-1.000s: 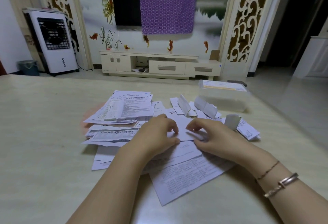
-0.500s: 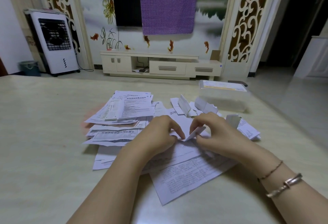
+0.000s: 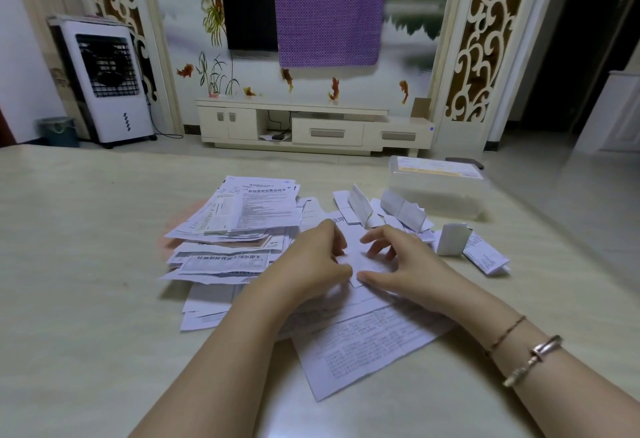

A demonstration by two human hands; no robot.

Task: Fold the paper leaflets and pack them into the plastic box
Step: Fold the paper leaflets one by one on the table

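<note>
A: Where does the small leaflet lie?

B: On the tabletop, between your two hands, on top of the loose sheets. The plastic box stands beyond the leaflet, off to the right and well apart, so your right hand is the nearer one.

A: And the grip?

B: Your left hand is curled, its fingertips pinching the leaflet's left edge. Your right hand's fingers are spread and bent, pressing the leaflet flat. I cannot tell its long axis.
</note>
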